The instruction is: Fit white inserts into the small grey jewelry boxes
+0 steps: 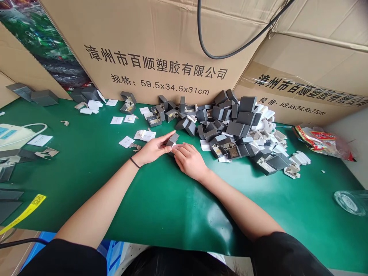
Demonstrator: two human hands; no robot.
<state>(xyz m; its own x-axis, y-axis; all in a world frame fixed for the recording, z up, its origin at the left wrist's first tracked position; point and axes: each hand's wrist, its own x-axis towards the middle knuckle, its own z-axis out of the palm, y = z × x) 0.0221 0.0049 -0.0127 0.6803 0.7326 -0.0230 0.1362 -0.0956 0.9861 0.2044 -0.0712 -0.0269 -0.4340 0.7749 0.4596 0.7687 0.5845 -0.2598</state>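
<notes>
Near the middle of the green table, my left hand (pixel 153 148) is closed round a small dark grey box (pixel 173 139), thumb at its front. My right hand (pixel 189 159) meets it from the right, its fingers bent together at the box's near side. A bit of white shows between the hands; whether it is card or lining I cannot tell. My fingers cover most of the box. Just left of my hands lie white printed cards (pixel 148 136) and a small greyish insert (pixel 135 147). Beyond them spreads a large heap of similar dark boxes (pixel 235 129), many with lids up.
Large cardboard cartons (pixel 161 34) stand along the back. White crumpled inserts (pixel 268 122) lie by the heap. At right are a red plastic packet (pixel 322 140) and a clear glass (pixel 349 203). A white device (pixel 14 135) and a yellow strip (pixel 27 212) are left. A black cable (pixel 218 57) hangs above.
</notes>
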